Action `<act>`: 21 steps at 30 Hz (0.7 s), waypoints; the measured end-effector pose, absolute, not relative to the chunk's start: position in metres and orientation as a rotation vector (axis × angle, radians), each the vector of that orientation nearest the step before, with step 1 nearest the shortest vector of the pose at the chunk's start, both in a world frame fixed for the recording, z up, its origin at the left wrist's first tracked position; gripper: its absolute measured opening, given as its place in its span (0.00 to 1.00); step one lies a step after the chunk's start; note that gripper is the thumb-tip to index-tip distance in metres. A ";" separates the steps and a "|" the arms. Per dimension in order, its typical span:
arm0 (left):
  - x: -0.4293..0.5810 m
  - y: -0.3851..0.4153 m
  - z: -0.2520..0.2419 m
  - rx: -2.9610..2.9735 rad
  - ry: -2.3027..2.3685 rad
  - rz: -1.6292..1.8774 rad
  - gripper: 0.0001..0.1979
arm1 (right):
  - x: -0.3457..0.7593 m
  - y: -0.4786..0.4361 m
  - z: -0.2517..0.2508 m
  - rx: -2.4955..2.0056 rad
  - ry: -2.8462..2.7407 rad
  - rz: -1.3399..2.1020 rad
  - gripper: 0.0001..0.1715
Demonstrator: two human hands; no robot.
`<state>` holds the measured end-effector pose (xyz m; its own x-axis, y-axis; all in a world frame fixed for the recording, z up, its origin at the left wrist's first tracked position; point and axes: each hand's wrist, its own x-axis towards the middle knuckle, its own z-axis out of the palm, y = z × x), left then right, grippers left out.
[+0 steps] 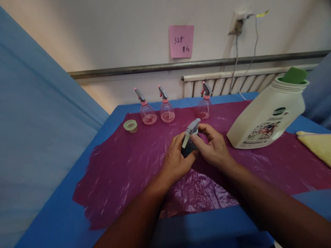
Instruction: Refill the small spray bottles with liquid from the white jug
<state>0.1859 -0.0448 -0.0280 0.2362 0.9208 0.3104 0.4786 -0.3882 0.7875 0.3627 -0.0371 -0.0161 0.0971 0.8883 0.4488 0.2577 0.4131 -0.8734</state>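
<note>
A small dark spray bottle (188, 147) with a grey trigger head (192, 126) stands upright over the purple plastic sheet. My left hand (177, 155) is wrapped round its body from the left. On the other side, my right hand (213, 146) grips it near the collar, thumb and fingers just under the trigger head. Much of the bottle is hidden by my fingers. Behind it are a clear spray bottle with a grey and pink head (204, 112) and two more like it farther left, a little pink liquid in each.
A large cream jug (261, 120) with a green scoop-like piece (294, 75) in its mouth stands at right. A small greenish cap (131, 126) lies at left, a yellow cloth (315, 144) at far right. Purple sheeting (116, 172) covers the blue table (57, 210); a wall rail runs behind.
</note>
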 end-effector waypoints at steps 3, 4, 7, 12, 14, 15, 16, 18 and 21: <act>0.186 -0.044 -0.028 1.970 1.265 1.074 0.32 | 0.361 -0.037 -0.016 -1.050 -1.438 0.661 0.20; 0.186 -0.044 -0.029 1.978 1.256 1.079 0.32 | 0.360 -0.035 -0.017 -1.046 -1.407 0.657 0.21; 0.186 -0.044 -0.030 1.994 1.237 1.091 0.32 | 0.357 -0.031 -0.018 -1.079 -1.316 0.630 0.20; 0.184 -0.042 -0.031 1.978 1.208 1.075 0.33 | 0.359 -0.036 -0.011 -1.109 -1.392 0.632 0.16; 0.183 -0.041 -0.032 1.984 1.203 1.066 0.34 | 0.361 -0.039 -0.009 -1.080 -1.453 0.662 0.15; 0.183 -0.041 -0.033 1.990 1.196 1.071 0.35 | 0.361 -0.040 -0.009 -1.059 -1.476 0.672 0.15; 0.183 -0.041 -0.034 1.998 1.186 1.081 0.36 | 0.360 -0.040 -0.010 -1.037 -1.485 0.675 0.16; 0.183 -0.041 -0.034 2.008 1.170 1.105 0.38 | 0.359 -0.038 -0.012 -1.012 -1.447 0.662 0.21; 0.183 -0.042 -0.033 2.007 1.187 1.088 0.38 | 0.356 -0.033 -0.016 -1.028 -1.355 0.652 0.24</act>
